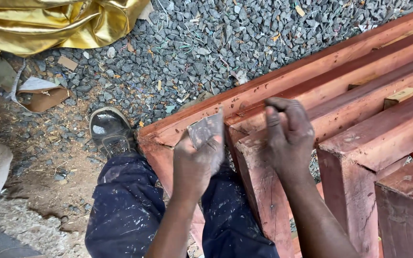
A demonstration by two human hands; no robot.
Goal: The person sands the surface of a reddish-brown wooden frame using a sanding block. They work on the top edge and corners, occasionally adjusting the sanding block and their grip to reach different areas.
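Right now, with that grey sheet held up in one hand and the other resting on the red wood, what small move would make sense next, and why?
Probably lower the sandpaper piece onto the reddish wooden frame close by. The left hand holds the sheet just above the frame's corner, not on the wood, while the right hand rests on a frame rail, seemingly steadying it. The wood looks patchy there.

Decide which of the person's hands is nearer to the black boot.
Left. The left hand, holding a scrap of sandpaper, is beside the boot; the right hand rests farther away on the red wood.
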